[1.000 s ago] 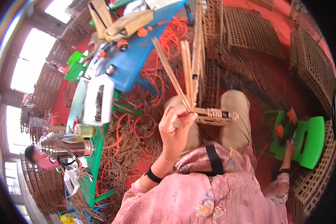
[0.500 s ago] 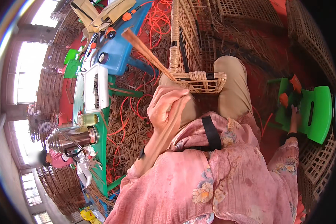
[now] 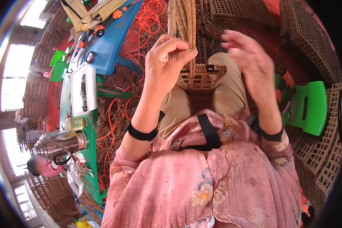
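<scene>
A woven wicker basket (image 3: 203,83) stands between my knees, its narrow end facing me. A flat tan weaving strand (image 3: 192,28) rises from that end. My left hand (image 3: 166,60) closes thumb and forefinger on the strand, just above the basket's edge. Over my right knee, my right hand (image 3: 252,60) is raised with its fingers apart and slightly blurred. Nothing shows in it. The basket's farther side is partly hidden behind my left hand and the strand.
A green chair (image 3: 314,108) at the right bears orange-handled tools (image 3: 288,79). Woven panels (image 3: 307,41) lie beyond it. To the left, a blue stool (image 3: 112,49) holds tools beside a white tray (image 3: 83,89) and a metal flask (image 3: 60,144). Red cord (image 3: 150,19) and cut strips cover the floor.
My right hand has left the tools on the green chair and come up over my right knee. My left hand has risen; the strand, formerly slanting left, now stands nearly straight.
</scene>
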{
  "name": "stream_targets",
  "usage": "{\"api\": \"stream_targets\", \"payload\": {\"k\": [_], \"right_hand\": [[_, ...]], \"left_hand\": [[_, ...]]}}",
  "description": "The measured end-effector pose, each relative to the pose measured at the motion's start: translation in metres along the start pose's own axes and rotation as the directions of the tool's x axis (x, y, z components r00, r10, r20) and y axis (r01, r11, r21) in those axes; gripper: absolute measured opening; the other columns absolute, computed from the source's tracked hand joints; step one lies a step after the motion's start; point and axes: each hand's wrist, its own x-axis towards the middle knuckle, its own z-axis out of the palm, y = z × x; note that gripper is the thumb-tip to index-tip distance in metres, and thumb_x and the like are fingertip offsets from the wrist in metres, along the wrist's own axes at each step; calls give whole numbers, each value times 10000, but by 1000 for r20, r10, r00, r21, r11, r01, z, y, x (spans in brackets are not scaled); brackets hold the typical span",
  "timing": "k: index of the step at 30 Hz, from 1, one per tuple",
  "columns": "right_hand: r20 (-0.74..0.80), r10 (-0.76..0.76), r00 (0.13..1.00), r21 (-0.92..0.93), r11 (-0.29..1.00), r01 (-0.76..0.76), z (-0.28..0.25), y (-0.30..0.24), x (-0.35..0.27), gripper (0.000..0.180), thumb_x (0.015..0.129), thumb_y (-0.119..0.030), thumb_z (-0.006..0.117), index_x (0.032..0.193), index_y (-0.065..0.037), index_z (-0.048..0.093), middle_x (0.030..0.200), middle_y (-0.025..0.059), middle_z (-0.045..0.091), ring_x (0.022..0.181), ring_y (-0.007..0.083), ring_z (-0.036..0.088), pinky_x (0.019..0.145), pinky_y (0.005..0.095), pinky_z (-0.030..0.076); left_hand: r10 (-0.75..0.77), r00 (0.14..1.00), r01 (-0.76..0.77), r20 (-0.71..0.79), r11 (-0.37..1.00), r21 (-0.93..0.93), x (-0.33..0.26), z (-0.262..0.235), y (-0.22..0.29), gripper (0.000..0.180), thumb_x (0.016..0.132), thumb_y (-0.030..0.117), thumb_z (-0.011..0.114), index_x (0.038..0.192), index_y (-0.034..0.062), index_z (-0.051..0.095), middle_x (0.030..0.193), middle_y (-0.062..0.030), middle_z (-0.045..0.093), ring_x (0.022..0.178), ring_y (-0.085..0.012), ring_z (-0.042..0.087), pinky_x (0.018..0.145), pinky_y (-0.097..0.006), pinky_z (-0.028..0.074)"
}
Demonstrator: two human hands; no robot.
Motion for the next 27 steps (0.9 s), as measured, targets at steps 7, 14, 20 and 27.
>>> {"api": "stream_targets", "payload": {"k": [7,14,20,27], "right_hand": [[127,-86,988,82,994,76,76,10,19,216,974,-164,608,1105,-8,682,1009,19,666,981,82,573,907,246,439],[-47,67,997,388,921,-44,89,3,1,247,1022,-215,518,1037,-2,643,843,54,630,798,135,578,786,292,473],[104,198,975,607,764,-219,91,-9,-5,266,1018,-215,521,984,24,633,636,12,508,528,76,398,485,221,322],[99,313,945,558,769,-313,88,-37,-10,220,993,-169,555,929,27,633,587,-45,397,490,37,307,456,210,257]], "left_hand": [[78,997,-78,-7,996,-35,-12,-13,-20,153,834,24,646,983,53,664,879,-91,635,848,-274,599,867,-373,452],[252,965,-221,-78,932,287,-12,12,-35,270,843,75,622,1103,140,599,844,-22,666,905,-248,614,921,-399,363],[405,884,-332,-232,895,298,-5,28,-48,74,907,120,582,937,97,646,816,-78,679,845,-285,625,932,-404,368],[391,837,-316,-383,917,246,-11,35,-48,66,913,91,578,936,81,639,810,-85,674,832,-293,627,876,-380,404]]}}
